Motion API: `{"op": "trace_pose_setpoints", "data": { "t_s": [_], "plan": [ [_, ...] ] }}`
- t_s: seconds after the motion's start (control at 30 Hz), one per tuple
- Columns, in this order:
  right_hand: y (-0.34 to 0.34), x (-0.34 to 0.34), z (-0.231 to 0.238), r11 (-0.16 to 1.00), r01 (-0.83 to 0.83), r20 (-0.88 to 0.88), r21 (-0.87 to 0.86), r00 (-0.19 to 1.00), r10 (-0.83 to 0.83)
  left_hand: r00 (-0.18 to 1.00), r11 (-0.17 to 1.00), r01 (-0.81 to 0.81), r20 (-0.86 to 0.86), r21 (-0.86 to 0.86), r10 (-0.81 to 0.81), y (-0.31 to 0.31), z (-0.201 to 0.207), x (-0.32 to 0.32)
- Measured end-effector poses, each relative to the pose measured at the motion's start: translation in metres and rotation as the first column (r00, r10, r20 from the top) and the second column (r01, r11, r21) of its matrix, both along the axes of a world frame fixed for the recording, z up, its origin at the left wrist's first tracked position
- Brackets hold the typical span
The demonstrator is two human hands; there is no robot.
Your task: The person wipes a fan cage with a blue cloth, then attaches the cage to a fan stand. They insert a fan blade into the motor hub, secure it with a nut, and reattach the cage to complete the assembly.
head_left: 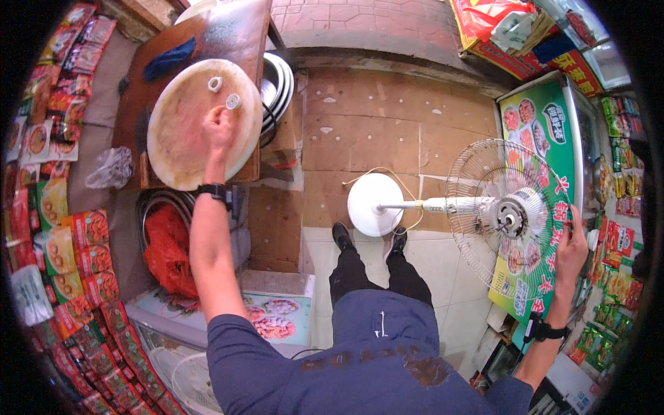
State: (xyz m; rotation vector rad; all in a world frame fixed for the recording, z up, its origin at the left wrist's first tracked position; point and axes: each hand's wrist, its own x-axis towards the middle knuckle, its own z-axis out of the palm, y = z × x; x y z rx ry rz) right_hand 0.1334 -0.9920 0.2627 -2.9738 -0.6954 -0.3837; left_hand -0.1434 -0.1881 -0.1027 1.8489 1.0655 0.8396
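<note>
- Left hand (218,129): fingers curled together on the round board (181,142), just below two white rings (225,93).
- Right hand (571,249): clamped on the fan (508,216) grille rim; blades appear removed.
- Judged step: disassembly; next calls for steadying the grille.

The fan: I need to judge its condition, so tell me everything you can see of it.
The fan is a pedestal type, standing on the tiled floor in front of the person's feet. It has a round white base, a pale pole and a round wire guard that looks like metal. The front guard seems to be off, and no blades show around the bare hub. A thin cord loops by the base. The right hand holds the guard's rim; the left hand is away on a round board.
</note>
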Motion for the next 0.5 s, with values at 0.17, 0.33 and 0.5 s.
{"op": "trace_pose_setpoints", "data": {
  "t_s": [0.17,0.33,0.5],
  "plan": [
    [0.007,-0.006,0.003,1.000,0.021,0.005,-0.006,1.000,-0.020,0.982,0.929,0.103,-0.187,0.356,-0.037,0.093,-0.013,0.040],
    [0.010,-0.014,0.011,0.995,0.097,-0.059,0.000,0.994,-0.097,0.790,0.819,0.280,-0.606,0.500,0.099,0.116,-0.006,0.065],
    [0.015,-0.013,0.010,0.999,0.031,-0.024,0.032,0.999,-0.030,0.962,0.904,0.122,-0.271,0.409,-0.007,0.079,0.054,0.078]
  ]
}}
